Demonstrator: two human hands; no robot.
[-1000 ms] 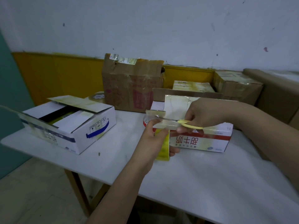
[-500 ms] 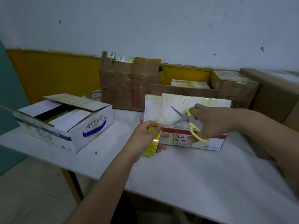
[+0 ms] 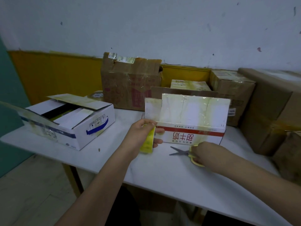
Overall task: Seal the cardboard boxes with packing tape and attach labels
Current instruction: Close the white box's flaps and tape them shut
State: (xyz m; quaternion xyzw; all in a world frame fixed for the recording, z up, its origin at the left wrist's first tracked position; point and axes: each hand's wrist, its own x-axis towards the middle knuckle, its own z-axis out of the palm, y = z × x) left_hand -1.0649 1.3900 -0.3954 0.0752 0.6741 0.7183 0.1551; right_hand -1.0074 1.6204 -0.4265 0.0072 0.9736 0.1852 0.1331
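Note:
A white box with red characters stands mid-table, its taped flap upright at the back. My left hand grips a yellow tape roll just left of that box, above the table. Yellow-handled scissors lie on the table in front of the box, blades pointing left. My right hand rests on the table with its fingers curled round the scissor handles. A white box with blue markings sits at the left, flaps open.
Brown cardboard boxes line the wall: a tall one behind the middle, one at the right, a large one at the far right. Another tape roll lies behind the left box. The white table ends near me.
My right hand brought the scissors down from the box's flap onto the table in front of the box. The left hand lowered the tape roll slightly; the flap now stands upright.

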